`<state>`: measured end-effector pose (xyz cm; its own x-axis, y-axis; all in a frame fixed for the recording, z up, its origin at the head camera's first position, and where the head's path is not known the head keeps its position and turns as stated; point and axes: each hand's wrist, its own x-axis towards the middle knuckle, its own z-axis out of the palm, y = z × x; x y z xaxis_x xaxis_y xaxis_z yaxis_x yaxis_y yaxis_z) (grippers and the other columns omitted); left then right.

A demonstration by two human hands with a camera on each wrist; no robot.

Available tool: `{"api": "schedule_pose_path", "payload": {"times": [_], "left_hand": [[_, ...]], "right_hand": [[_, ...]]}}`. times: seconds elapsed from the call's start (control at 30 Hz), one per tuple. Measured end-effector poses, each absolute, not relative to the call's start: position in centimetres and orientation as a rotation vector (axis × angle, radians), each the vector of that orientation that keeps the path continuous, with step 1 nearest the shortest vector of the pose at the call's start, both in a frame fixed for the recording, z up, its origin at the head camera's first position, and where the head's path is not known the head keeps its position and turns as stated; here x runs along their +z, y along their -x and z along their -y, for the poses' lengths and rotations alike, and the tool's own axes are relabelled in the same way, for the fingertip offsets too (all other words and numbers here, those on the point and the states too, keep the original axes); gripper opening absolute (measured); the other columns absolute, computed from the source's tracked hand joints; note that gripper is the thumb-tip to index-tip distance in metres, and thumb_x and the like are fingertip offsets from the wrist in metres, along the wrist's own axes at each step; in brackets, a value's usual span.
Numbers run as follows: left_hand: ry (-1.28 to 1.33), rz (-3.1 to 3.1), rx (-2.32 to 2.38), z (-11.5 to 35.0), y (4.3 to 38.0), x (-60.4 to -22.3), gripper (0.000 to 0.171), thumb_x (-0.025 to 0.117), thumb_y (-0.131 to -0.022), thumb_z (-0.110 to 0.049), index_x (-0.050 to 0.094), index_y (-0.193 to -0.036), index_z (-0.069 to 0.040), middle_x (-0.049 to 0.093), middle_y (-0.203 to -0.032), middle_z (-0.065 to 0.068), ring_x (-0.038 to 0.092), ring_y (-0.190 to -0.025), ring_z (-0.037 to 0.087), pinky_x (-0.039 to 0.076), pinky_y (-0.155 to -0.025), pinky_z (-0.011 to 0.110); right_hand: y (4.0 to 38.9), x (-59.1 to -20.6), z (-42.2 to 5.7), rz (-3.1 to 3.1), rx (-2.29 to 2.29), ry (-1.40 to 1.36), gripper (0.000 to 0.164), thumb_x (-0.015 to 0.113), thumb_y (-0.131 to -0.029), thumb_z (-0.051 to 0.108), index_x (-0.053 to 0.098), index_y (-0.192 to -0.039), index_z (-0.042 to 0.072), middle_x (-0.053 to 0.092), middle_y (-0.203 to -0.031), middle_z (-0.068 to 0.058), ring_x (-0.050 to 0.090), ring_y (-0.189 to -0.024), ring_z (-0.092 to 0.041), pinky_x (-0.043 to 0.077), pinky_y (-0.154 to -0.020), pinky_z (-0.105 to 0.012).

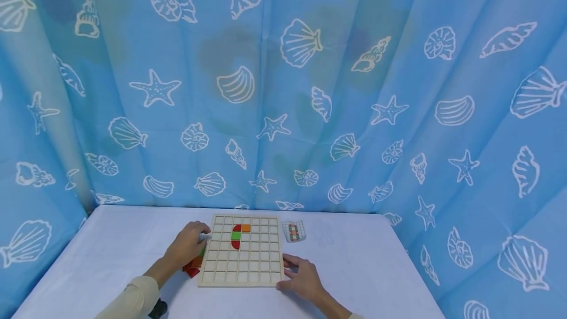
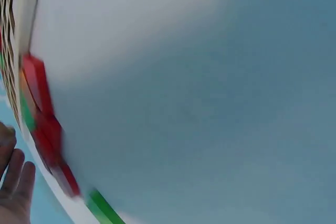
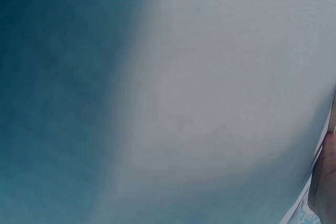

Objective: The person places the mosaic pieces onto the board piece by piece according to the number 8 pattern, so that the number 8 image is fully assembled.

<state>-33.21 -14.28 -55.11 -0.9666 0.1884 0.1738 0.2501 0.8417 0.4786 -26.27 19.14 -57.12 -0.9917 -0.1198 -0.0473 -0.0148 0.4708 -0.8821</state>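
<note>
A pale wooden grid board (image 1: 239, 265) lies on the table. Grouped in its upper middle are a red rounded piece (image 1: 237, 228), an orange square (image 1: 246, 228), a green square (image 1: 236, 236) and another red rounded piece (image 1: 236, 245). My left hand (image 1: 186, 242) is at the board's left edge, fingers bent; whether a piece sits between thumb and fingertips is unclear. Below that hand, loose red pieces (image 1: 192, 272) lie with orange and green ones. On the right edge, my right hand (image 1: 303, 279) rests with thumb and fingers spread against the frame.
A small pattern card (image 1: 294, 232), in what looks like a clear cover, lies right of the board's upper corner. The left wrist view shows a separate green piece (image 2: 102, 207) past the red ones. A blue shell-print curtain (image 1: 266, 112) hangs behind the white table (image 1: 354, 260).
</note>
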Motion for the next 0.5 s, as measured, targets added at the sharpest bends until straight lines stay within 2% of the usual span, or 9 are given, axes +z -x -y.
{"api": "schedule_pose_path", "payload": {"times": [0.13, 0.23, 0.37, 0.5], "left_hand": [[0.269, 2.940, -0.807, 16.3, 32.6, -54.8, 0.030, 0.077, -0.078, -0.003, 0.066, -0.106, -0.005, 0.061, -0.098, 0.006, 0.055, -0.092, 0.023, 0.054, -0.087, 0.046], [0.227, 2.966, -0.781, 17.4, 31.9, -54.7, 0.032, 0.080, -0.075, -0.007, 0.066, -0.105, -0.005, 0.061, -0.098, 0.007, 0.055, -0.094, 0.025, 0.053, -0.086, 0.048], [0.184, 2.975, -0.760, 18.3, 31.5, -54.8, 0.033, 0.080, -0.076, -0.012, 0.066, -0.105, -0.005, 0.060, -0.100, 0.008, 0.053, -0.097, 0.027, 0.052, -0.088, 0.050], [0.113, 2.990, -0.829, 18.7, 31.4, -54.8, 0.036, 0.080, -0.078, -0.010, 0.063, -0.109, 0.000, 0.059, -0.100, 0.011, 0.054, -0.094, 0.027, 0.053, -0.088, 0.049]], "right_hand": [[26.3, -57.2, -19.3, -2.547, -1.637, 0.140, 0.078, 0.090, -0.058, -0.003, 0.058, -0.129, -0.006, 0.065, -0.109, -0.008, 0.066, -0.104, -0.028, 0.055, -0.079, -0.024], [26.3, -57.2, -19.4, -2.529, -1.654, 0.154, 0.078, 0.090, -0.058, -0.004, 0.057, -0.129, -0.007, 0.065, -0.109, -0.009, 0.066, -0.105, -0.028, 0.055, -0.079, -0.024], [26.3, -57.3, -19.4, -2.554, -1.622, 0.156, 0.078, 0.090, -0.058, -0.003, 0.057, -0.129, -0.006, 0.065, -0.110, -0.009, 0.066, -0.105, -0.028, 0.055, -0.079, -0.024], [26.3, -57.3, -19.3, -2.554, -1.613, 0.132, 0.078, 0.090, -0.059, -0.001, 0.058, -0.129, -0.005, 0.065, -0.110, -0.009, 0.066, -0.105, -0.027, 0.054, -0.080, -0.023]]}}
